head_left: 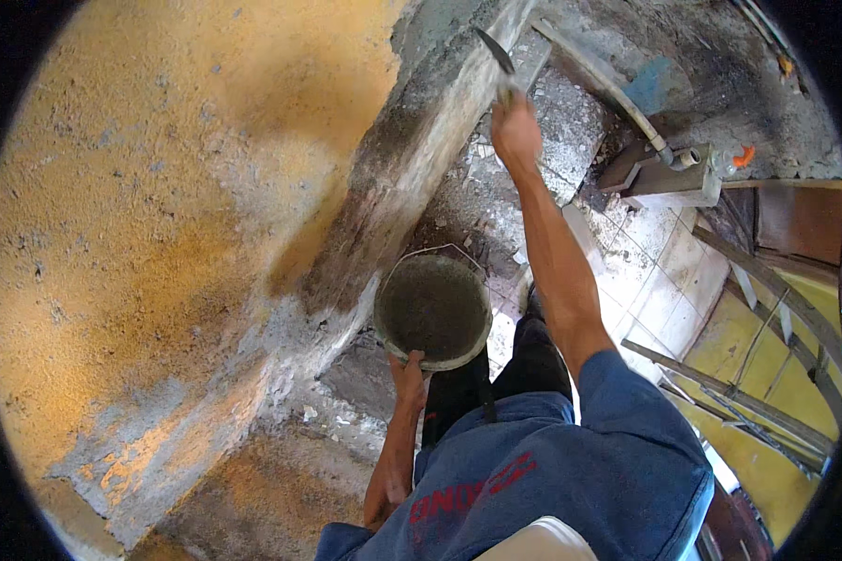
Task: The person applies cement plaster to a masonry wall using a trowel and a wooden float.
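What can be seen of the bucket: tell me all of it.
The bucket is round, with a pale, dirty rim and a thin wire handle at its far side. Dull grey-brown material shows inside. The left hand grips its near edge, thumb over the rim, mouth facing up. What it's made of is unclear.

Daylight-like brightness is uneven, seeming to come from the 3 o'clock side, where white floor tiles point(664, 234) glare almost washed out. Soft, broad shadows fall across the yellow wall point(178, 168) toward 10 and 11 o'clock, and its grain reads fairly sharply. Inside the bucket point(457, 362) it is dim. Black fisheye vignetting closes in all round, and wooden beams point(756, 266) near 3 o'clock look bowed.
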A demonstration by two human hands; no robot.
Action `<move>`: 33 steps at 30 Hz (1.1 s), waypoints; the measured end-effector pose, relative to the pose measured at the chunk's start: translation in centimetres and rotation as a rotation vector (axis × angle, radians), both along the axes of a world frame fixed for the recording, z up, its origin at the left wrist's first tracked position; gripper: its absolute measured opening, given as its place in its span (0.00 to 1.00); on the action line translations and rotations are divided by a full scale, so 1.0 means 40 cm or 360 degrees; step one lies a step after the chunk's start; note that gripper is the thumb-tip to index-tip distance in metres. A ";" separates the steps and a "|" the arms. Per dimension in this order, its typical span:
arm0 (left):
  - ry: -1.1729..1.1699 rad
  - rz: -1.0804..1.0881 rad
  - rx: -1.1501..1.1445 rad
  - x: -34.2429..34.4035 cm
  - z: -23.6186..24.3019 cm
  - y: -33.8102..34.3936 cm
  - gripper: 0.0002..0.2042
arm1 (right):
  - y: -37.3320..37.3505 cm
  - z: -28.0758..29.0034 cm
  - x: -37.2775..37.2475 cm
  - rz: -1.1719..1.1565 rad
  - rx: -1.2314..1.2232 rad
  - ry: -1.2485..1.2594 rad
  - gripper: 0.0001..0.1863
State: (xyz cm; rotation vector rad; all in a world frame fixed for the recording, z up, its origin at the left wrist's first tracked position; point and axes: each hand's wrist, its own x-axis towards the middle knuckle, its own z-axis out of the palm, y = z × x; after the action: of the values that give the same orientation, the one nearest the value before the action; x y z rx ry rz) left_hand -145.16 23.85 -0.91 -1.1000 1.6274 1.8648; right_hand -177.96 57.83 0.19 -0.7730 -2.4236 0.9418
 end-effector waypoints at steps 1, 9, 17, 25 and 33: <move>-0.0021 -0.0042 0.0008 -0.002 -0.007 0.009 0.36 | 0.039 -0.004 -0.056 -0.0033 0.0019 0.0004 0.21; 0.0011 0.0027 -0.0027 -0.023 0.013 0.019 0.34 | -0.156 -0.078 0.062 0.0180 0.0388 0.0062 0.21; 0.0125 0.0000 0.0093 0.006 -0.045 0.000 0.35 | 0.243 -0.040 -0.204 -0.0036 0.0508 -0.0119 0.17; -0.0040 0.0099 -0.0002 -0.007 0.015 0.024 0.29 | 0.063 -0.090 -0.137 0.0219 0.0591 -0.0322 0.21; -0.0027 -0.0008 -0.0043 -0.006 -0.002 0.058 0.31 | -0.138 -0.053 0.135 0.0449 0.0420 -0.0156 0.23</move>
State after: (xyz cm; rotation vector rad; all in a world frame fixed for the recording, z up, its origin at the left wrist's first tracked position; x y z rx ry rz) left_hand -145.41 26.17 -1.00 -1.1191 1.6487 1.8305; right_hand -172.56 52.30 -1.94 -0.3986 -2.7203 0.6712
